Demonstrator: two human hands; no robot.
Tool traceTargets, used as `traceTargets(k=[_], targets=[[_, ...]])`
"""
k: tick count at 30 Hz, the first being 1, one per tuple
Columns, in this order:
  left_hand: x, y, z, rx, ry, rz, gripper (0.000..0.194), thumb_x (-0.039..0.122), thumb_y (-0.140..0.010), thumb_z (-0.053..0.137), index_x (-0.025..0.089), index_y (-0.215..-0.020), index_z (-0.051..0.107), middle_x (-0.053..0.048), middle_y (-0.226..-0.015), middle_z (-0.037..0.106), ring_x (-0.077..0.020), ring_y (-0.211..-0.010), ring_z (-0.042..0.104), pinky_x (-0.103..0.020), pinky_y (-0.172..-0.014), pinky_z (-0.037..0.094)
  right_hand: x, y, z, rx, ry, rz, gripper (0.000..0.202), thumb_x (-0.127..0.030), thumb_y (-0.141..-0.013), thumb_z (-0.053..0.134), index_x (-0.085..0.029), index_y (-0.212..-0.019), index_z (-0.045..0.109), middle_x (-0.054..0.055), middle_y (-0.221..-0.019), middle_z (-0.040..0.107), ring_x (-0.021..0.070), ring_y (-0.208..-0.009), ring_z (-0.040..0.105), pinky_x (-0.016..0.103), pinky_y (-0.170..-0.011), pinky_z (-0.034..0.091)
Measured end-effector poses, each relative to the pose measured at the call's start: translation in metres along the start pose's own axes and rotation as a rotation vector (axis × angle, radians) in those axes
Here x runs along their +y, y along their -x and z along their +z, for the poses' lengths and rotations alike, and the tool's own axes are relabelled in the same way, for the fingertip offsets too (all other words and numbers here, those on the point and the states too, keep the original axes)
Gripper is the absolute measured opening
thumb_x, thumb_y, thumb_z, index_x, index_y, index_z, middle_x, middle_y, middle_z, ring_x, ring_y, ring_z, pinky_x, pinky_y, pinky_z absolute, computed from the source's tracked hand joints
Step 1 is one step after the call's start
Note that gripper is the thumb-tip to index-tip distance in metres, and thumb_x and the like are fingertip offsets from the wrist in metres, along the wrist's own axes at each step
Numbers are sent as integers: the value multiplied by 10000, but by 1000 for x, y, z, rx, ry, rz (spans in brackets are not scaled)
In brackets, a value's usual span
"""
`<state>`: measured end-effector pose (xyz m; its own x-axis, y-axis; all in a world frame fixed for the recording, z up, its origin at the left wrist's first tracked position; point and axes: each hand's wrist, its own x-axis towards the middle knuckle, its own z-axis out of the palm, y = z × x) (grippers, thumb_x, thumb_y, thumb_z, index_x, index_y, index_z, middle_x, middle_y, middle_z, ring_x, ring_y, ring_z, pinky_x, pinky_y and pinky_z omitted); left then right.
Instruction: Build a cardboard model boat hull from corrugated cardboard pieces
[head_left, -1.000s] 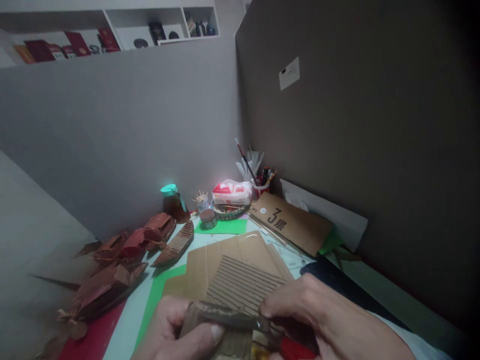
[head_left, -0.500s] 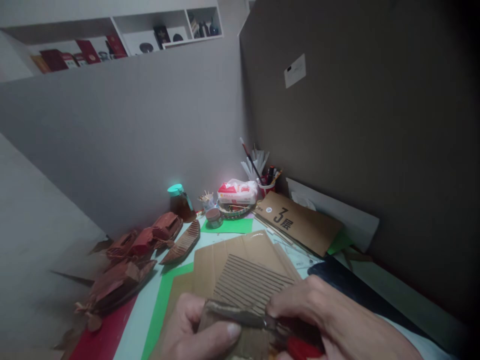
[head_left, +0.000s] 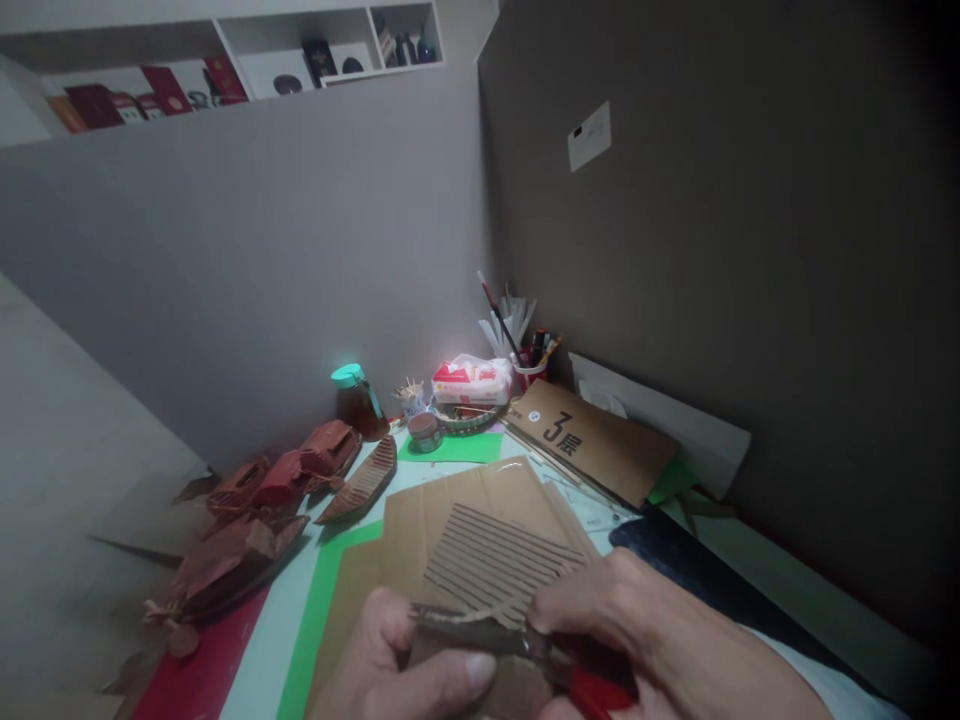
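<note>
Low in the head view, my right hand (head_left: 622, 620) is closed around the red handles of a pair of scissors (head_left: 484, 632). Their dark blades point left across a small brown cardboard piece (head_left: 517, 680). My left hand (head_left: 405, 660) pinches this piece, its thumb laid just below the blades. The lower part of the piece and most of the handles are hidden by my fingers and the frame edge. Just beyond the blades, a cardboard sheet with dark parallel ridges (head_left: 495, 555) lies on larger flat cardboard (head_left: 409, 525).
Several reddish-brown model boats (head_left: 232, 560) stand at the left. At the back are a jar with a turquoise lid (head_left: 360, 400), a small round tub (head_left: 425, 432), a tissue pack (head_left: 472, 380) and a pen cup (head_left: 531, 370). A printed cardboard piece (head_left: 600, 445) lies at the right.
My left thumb has shifted a little to the right along the scissors, toward the pivot. The view has tilted slightly; the things on the table stay where they were.
</note>
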<state>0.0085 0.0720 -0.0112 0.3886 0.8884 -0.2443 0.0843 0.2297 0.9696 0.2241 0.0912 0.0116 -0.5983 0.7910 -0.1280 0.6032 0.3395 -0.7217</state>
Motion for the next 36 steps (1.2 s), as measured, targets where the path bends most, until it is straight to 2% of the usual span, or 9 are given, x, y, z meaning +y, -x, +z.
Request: traceTargets(k=[4, 11, 16, 20, 23, 26, 31, 33, 36], targets=[[5, 1, 2, -3, 21, 8, 348, 492, -704, 701, 167, -580, 695, 7, -499, 478, -130, -501, 369, -293, -535, 310, -1, -2, -2, -16, 3, -58, 233, -240, -740, 656, -195, -615, 464, -13, -675, 557, 134, -636, 459, 232, -566, 320], [18, -2, 10, -14, -22, 74, 227, 370, -738, 715, 164, -643, 705, 54, -556, 400, -86, -525, 269, -257, -583, 320, -2, -8, -1, -25, -16, -106, 300, -201, -709, 703, -197, -605, 422, -43, -614, 490, 101, -557, 366, 219, -512, 287], [17, -2, 14, -44, 111, 36, 204, 368, -719, 728, 172, -761, 765, -25, -711, 633, -168, -680, 508, -284, -670, 404, -2, -5, 0, -33, -2, -53, 343, -212, -715, 712, -195, -573, 401, -47, -561, 446, 99, -532, 366, 215, -498, 284], [15, 0, 12, -57, 146, 0, 284, 349, -724, 722, 185, -949, 776, -63, -842, 694, -218, -807, 561, -294, -681, 437, 2, -5, 2, -3, -6, -124, 306, -280, -742, 708, -193, -602, 450, -35, -591, 484, 102, -536, 389, 208, -501, 305], [12, 0, 9, -2, 78, 10, 207, 354, -714, 739, 193, -840, 777, -35, -762, 683, -198, -758, 567, -297, -707, 443, 4, -7, 4, 34, -6, -189, 307, -317, -708, 750, -191, -633, 480, -29, -638, 516, 105, -560, 397, 210, -523, 317], [12, -1, 8, -28, 11, -18, 208, 377, -726, 731, 178, -665, 750, -4, -579, 602, -158, -602, 525, -298, -669, 441, 3, -8, 8, 30, -26, -163, 320, -353, -722, 739, -189, -618, 485, -27, -621, 505, 109, -558, 395, 215, -525, 318], [8, -2, 11, -30, 120, 15, 244, 363, -692, 756, 173, -844, 767, -37, -749, 655, -199, -741, 572, -321, -744, 447, 5, -10, 14, 68, -103, -179, 402, -482, -781, 675, -190, -594, 473, -37, -582, 455, 108, -542, 388, 217, -515, 314], [5, -3, 9, -2, 104, 8, 213, 362, -701, 752, 151, -729, 740, -1, -622, 570, -135, -594, 490, -269, -633, 409, 8, -11, 11, 81, -115, -238, 396, -488, -810, 654, -192, -617, 476, -50, -579, 434, 102, -539, 379, 214, -509, 303], [3, -4, 1, 53, 70, -31, 320, 428, -731, 718, 127, -629, 681, 12, -557, 505, -95, -508, 389, -229, -508, 297, 19, -14, -4, 175, 4, -284, 284, -388, -854, 630, -202, -692, 490, -64, -594, 444, 98, -542, 390, 211, -517, 302]])
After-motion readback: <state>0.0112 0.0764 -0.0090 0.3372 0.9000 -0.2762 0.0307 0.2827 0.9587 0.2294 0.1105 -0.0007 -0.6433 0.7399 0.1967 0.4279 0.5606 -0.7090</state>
